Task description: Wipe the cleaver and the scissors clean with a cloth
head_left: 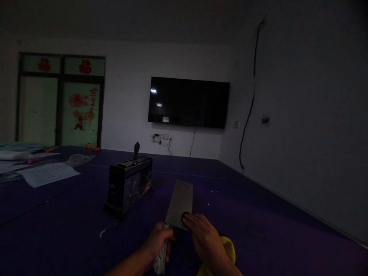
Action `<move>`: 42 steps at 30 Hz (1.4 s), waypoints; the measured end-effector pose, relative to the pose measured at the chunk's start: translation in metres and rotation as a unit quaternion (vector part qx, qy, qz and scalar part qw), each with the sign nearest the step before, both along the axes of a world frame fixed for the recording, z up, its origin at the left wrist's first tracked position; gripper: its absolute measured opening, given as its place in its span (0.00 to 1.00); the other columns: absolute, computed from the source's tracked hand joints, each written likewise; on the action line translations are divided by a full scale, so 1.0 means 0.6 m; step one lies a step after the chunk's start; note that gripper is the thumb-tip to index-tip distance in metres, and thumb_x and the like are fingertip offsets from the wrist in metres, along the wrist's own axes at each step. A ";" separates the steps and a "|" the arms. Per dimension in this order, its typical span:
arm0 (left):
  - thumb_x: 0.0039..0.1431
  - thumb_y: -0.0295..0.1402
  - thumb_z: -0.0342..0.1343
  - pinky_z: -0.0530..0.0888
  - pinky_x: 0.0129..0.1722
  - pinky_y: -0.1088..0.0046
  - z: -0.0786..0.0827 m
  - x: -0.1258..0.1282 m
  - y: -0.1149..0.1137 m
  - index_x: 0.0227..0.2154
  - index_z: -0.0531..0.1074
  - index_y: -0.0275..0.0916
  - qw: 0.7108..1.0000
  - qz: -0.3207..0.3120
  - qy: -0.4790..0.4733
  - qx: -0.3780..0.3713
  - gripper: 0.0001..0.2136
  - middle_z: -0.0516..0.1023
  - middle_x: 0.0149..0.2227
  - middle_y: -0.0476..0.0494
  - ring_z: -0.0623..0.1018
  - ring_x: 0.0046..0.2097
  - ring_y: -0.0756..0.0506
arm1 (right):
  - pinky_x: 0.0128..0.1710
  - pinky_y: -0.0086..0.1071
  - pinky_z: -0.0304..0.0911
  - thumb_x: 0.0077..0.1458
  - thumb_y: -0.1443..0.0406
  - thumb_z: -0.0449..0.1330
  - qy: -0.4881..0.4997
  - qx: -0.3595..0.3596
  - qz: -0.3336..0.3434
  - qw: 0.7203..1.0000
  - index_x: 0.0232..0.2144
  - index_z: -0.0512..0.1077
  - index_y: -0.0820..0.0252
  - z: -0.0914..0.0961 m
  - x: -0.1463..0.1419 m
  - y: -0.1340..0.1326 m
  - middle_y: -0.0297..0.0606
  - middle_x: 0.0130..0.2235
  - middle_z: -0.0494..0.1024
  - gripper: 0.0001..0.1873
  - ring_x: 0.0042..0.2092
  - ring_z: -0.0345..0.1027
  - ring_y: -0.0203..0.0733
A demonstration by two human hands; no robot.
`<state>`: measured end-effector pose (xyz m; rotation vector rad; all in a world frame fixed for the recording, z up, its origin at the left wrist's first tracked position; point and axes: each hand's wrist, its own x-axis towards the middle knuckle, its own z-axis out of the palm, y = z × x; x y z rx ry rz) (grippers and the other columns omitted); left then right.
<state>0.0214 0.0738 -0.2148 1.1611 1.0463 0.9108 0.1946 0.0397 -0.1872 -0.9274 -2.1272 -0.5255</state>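
A cleaver (181,197) with a broad grey rectangular blade points away from me, low in the middle of the view. My left hand (156,243) is closed around its handle, which has a pale, crinkled, wrapped look. Against the lower right of the blade, the fingers of my right hand (205,235) grip a small round black object (185,217), mostly hidden under the fingertips. Something yellow, perhaps a cloth (229,249), shows behind my right wrist. To the left of the blade stands a black knife block (129,186) with a dark handle (136,150) sticking up from its top.
Papers (48,174) and clear plastic (79,159) lie at the left on the purple tabletop (258,214). Small orange items (93,147) sit near its far edge. White scraps (102,233) are scattered about. A television (188,101) hangs beyond. The room is dim.
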 end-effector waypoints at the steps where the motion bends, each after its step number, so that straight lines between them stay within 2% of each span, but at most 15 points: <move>1: 0.37 0.31 0.46 0.55 0.08 0.80 0.001 0.000 -0.002 0.26 0.60 0.39 1.000 -0.001 0.001 -0.003 0.08 0.60 0.09 0.55 0.57 0.10 0.52 | 0.43 0.37 0.67 0.45 0.81 0.44 0.006 0.003 -0.006 1.000 0.47 0.69 0.58 -0.002 0.001 0.002 0.40 0.46 0.74 0.30 0.46 0.66 0.41; 6: 0.38 0.31 0.47 0.56 0.09 0.80 -0.001 -0.003 -0.007 0.28 0.59 0.40 1.000 -0.017 -0.001 -0.011 0.09 0.60 0.09 0.57 0.56 0.09 0.52 | 0.43 0.38 0.67 0.47 0.80 0.44 0.024 0.001 -0.031 0.999 0.47 0.69 0.60 -0.006 0.012 0.010 0.41 0.46 0.74 0.27 0.46 0.66 0.42; 12: 0.40 0.30 0.48 0.55 0.09 0.80 -0.008 -0.004 -0.007 0.30 0.59 0.39 0.999 -0.028 0.008 -0.020 0.10 0.60 0.08 0.56 0.57 0.08 0.51 | 0.46 0.37 0.65 0.46 0.80 0.45 0.053 -0.007 -0.051 0.997 0.49 0.67 0.59 -0.009 0.020 0.013 0.40 0.49 0.71 0.29 0.49 0.64 0.41; 19: 0.41 0.28 0.46 0.56 0.09 0.80 0.003 -0.003 -0.014 0.31 0.58 0.40 0.998 -0.038 0.036 -0.020 0.10 0.60 0.08 0.57 0.56 0.08 0.52 | 0.43 0.38 0.67 0.47 0.79 0.46 0.061 0.024 -0.066 0.996 0.48 0.67 0.57 -0.007 0.028 0.020 0.39 0.47 0.73 0.28 0.45 0.66 0.42; 26: 0.39 0.26 0.47 0.57 0.11 0.81 0.006 -0.006 -0.014 0.28 0.58 0.40 0.996 -0.085 0.026 -0.010 0.09 0.61 0.09 0.57 0.56 0.08 0.53 | 0.45 0.39 0.65 0.47 0.78 0.46 0.092 0.027 -0.096 0.991 0.49 0.67 0.57 -0.012 0.043 0.031 0.38 0.47 0.73 0.27 0.47 0.65 0.42; 30: 0.38 0.26 0.47 0.54 0.11 0.83 0.001 -0.007 -0.013 0.28 0.57 0.40 0.995 -0.095 0.031 -0.012 0.10 0.62 0.09 0.55 0.57 0.09 0.53 | 0.46 0.41 0.63 0.48 0.77 0.45 0.125 0.021 -0.112 0.986 0.48 0.67 0.58 -0.013 0.052 0.035 0.40 0.47 0.72 0.26 0.48 0.64 0.43; 34: 0.37 0.25 0.47 0.53 0.11 0.83 -0.004 -0.007 -0.012 0.30 0.57 0.40 0.995 -0.090 0.034 -0.009 0.13 0.63 0.11 0.56 0.58 0.10 0.54 | 0.46 0.44 0.62 0.49 0.75 0.46 0.166 0.029 -0.110 0.979 0.48 0.67 0.58 -0.015 0.063 0.039 0.41 0.47 0.72 0.25 0.48 0.64 0.44; 37: 0.37 0.26 0.48 0.53 0.11 0.83 -0.005 -0.004 -0.013 0.31 0.57 0.40 0.996 -0.083 0.038 -0.008 0.14 0.65 0.12 0.55 0.58 0.10 0.53 | 0.45 0.45 0.63 0.48 0.74 0.46 0.207 0.045 -0.133 0.968 0.48 0.67 0.59 -0.018 0.070 0.043 0.43 0.47 0.72 0.24 0.47 0.65 0.46; 40: 0.37 0.27 0.48 0.55 0.10 0.81 -0.005 -0.002 -0.014 0.30 0.57 0.40 0.996 -0.070 0.040 -0.023 0.13 0.63 0.10 0.56 0.58 0.09 0.52 | 0.44 0.46 0.64 0.48 0.73 0.46 0.241 0.058 -0.165 0.955 0.47 0.68 0.60 -0.020 0.073 0.043 0.44 0.46 0.72 0.23 0.47 0.66 0.47; 42: 0.37 0.28 0.48 0.56 0.10 0.80 -0.007 -0.001 -0.011 0.28 0.57 0.41 0.998 -0.052 0.018 -0.016 0.11 0.61 0.09 0.57 0.57 0.09 0.52 | 0.44 0.46 0.64 0.48 0.74 0.46 0.239 0.050 -0.169 0.955 0.46 0.69 0.59 -0.019 0.071 0.040 0.43 0.45 0.73 0.23 0.46 0.67 0.46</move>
